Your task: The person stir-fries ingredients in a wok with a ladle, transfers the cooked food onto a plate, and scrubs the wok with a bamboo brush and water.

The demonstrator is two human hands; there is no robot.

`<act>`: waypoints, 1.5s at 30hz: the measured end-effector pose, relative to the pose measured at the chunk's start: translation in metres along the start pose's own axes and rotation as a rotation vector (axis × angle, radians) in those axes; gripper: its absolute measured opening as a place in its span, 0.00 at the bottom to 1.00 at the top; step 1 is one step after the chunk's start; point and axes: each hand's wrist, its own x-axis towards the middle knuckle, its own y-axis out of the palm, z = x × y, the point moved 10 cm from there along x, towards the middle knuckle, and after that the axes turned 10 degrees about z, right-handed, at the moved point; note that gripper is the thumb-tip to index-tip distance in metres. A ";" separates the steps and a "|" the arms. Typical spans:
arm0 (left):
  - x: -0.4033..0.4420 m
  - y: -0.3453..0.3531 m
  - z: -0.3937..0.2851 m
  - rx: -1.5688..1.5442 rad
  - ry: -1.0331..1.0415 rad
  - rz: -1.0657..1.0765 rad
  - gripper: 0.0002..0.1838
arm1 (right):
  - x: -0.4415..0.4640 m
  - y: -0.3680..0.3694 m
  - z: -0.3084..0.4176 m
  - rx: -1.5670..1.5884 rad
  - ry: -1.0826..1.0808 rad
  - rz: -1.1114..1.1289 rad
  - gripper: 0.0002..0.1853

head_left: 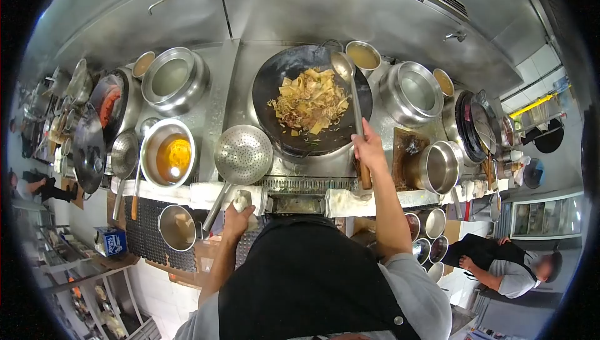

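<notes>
Steel table: spans the middle of the frame; the bare metal [214, 84] looks hard and smooth, a firm support for the pans.
Wok [267, 76]: upper middle of the frame, wide, dark and round; likely heavy with food in it, stiff, perhaps slick with oil and hot. The metal loop [331, 42] at its top edge looks the natural place to take hold, best through thick cloth.
Ladle [357, 110]: slants from the upper right of the wok down to the right of centre, its cup over the wok's upper right; whether the cup touches the metal I cannot tell. Stiff, probably light when unfilled, but tip-heavy on so long a handle. The wooden lower part is the sound place to grip, being likely cooler than the metal.
Strainer [243, 154]: left of centre, just beside the wok, its handle running to the lower left; thin, rigid metal, probably light, best held by that handle.
Noodles [309, 101]: heaped in the middle of the wok; soft, oily and slippery by their look, the broad pieces apt to tear, so better lifted from beneath with the ladle than pinched.
Right hand [370, 147]: right of centre, fingers wrapped round the ladle's handle.
Left hand [237, 220]: below the strainer, fingers curled around a bunched cloth.
Cloth [242, 199]: soft, light, easily squeezed; any part serves as a hold.
</notes>
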 end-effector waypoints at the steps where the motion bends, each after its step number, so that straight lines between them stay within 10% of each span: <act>1: -0.005 0.003 -0.016 0.002 0.005 0.001 0.24 | 0.011 0.000 0.002 0.002 -0.005 -0.003 0.40; 8: -0.002 0.032 -0.050 0.164 0.088 0.097 0.24 | 0.047 0.078 -0.027 -0.150 0.024 0.225 0.42; 10: 0.001 0.045 -0.066 0.219 0.092 0.141 0.25 | 0.017 0.096 -0.019 -0.694 -0.513 0.089 0.42; 18: 0.052 0.111 -0.069 -0.450 -0.020 0.391 0.17 | -0.121 0.013 -0.016 -1.123 -0.180 0.236 0.40; 23: 0.100 0.144 -0.092 -0.612 -0.153 0.354 0.27 | -0.155 -0.022 -0.070 -0.756 -0.118 -0.169 0.38; 29: 0.179 0.165 -0.080 -0.442 -0.177 0.193 0.14 | -0.201 0.055 -0.050 -0.320 0.148 0.304 0.38; 38: 0.072 0.079 -0.040 -0.400 0.118 0.141 0.07 | -0.139 0.038 -0.025 -0.658 -0.012 0.007 0.40; 41: 0.040 0.068 -0.030 -0.415 0.049 0.089 0.10 | -0.192 0.065 0.000 -0.503 -0.529 0.056 0.42; 43: 0.023 0.082 -0.095 -0.376 0.081 0.109 0.11 | -0.229 0.085 -0.010 0.026 0.289 0.414 0.39; 45: 0.076 0.101 -0.110 -0.509 0.074 0.153 0.11 | -0.235 0.083 -0.023 0.093 0.209 0.459 0.40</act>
